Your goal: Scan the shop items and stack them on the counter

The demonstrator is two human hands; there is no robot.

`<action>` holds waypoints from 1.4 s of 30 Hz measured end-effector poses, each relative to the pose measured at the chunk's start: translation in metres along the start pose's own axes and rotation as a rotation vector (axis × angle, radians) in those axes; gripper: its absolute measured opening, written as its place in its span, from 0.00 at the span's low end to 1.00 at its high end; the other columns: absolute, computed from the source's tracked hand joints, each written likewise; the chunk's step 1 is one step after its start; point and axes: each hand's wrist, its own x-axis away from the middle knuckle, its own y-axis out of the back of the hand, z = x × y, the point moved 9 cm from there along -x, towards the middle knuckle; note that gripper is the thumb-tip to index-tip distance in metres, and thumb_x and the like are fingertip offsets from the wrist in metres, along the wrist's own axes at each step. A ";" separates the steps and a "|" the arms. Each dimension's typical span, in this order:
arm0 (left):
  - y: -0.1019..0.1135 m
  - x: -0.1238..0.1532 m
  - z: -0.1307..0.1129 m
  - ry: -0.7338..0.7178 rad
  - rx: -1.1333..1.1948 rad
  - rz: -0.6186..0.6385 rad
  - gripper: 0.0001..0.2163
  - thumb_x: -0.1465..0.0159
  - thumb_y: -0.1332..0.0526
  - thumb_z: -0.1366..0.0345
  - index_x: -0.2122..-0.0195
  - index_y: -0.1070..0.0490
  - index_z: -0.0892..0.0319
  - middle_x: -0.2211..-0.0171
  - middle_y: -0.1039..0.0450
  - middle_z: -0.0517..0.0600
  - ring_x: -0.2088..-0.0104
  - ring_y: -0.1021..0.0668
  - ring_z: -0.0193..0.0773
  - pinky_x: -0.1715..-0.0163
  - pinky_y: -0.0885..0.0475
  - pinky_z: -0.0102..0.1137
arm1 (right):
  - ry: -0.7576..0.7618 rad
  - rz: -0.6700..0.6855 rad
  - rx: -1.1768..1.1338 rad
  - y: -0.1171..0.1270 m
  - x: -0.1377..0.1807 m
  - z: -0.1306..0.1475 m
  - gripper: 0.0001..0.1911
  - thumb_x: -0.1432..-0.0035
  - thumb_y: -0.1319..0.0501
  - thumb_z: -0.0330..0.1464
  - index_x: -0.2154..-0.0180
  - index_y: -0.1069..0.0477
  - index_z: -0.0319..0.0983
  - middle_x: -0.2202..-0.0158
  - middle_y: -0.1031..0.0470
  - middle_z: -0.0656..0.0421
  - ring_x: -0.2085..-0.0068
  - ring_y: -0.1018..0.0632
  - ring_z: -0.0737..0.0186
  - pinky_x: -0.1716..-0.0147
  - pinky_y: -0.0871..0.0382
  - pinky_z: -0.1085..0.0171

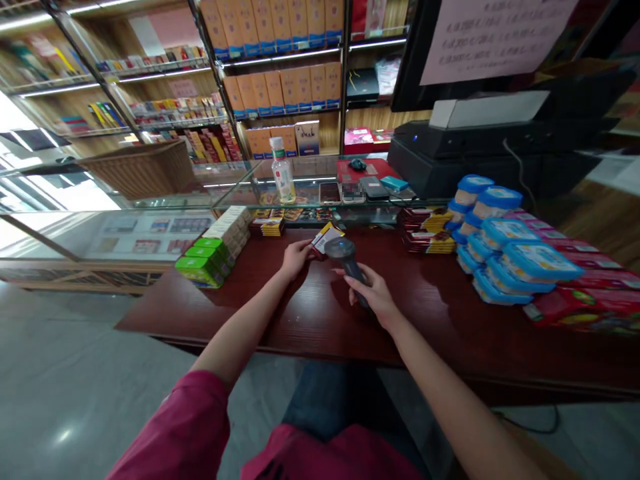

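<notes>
my left grip pinches a packet over the desk, my right grip wraps a scanner beside the packet

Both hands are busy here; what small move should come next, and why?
Probably angle the scanner toward the pale face of the packet. The left hand holds the packet just above the counter, and the right hand has the scanner's head close to it, though I can't tell where its beam points.
</notes>
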 end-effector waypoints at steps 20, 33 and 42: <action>0.015 0.023 -0.036 -0.261 -0.514 -0.069 0.13 0.31 0.37 0.68 0.47 0.19 0.56 0.52 0.16 0.51 0.54 0.15 0.41 0.51 0.23 0.31 | -0.001 -0.002 0.086 0.000 0.009 0.007 0.22 0.44 0.28 0.44 0.52 0.27 0.41 0.47 0.19 0.48 0.79 0.28 0.68 0.79 0.31 0.62; 0.151 0.003 -0.095 -0.352 -1.147 -0.324 0.18 0.29 0.47 0.74 0.45 0.22 0.55 0.44 0.21 0.57 0.42 0.21 0.49 0.39 0.29 0.41 | -0.098 0.002 0.188 0.002 0.009 0.006 0.25 0.47 0.27 0.48 0.51 0.23 0.42 0.59 0.16 0.51 0.77 0.28 0.63 0.75 0.32 0.60; 0.112 -0.005 -0.068 -0.417 -1.315 -0.254 0.25 0.31 0.53 0.80 0.33 0.38 0.73 0.31 0.39 0.71 0.28 0.38 0.48 0.31 0.40 0.43 | -0.112 -0.016 0.230 0.008 0.008 0.003 0.25 0.44 0.31 0.49 0.50 0.21 0.41 0.75 0.22 0.56 0.78 0.29 0.61 0.75 0.37 0.60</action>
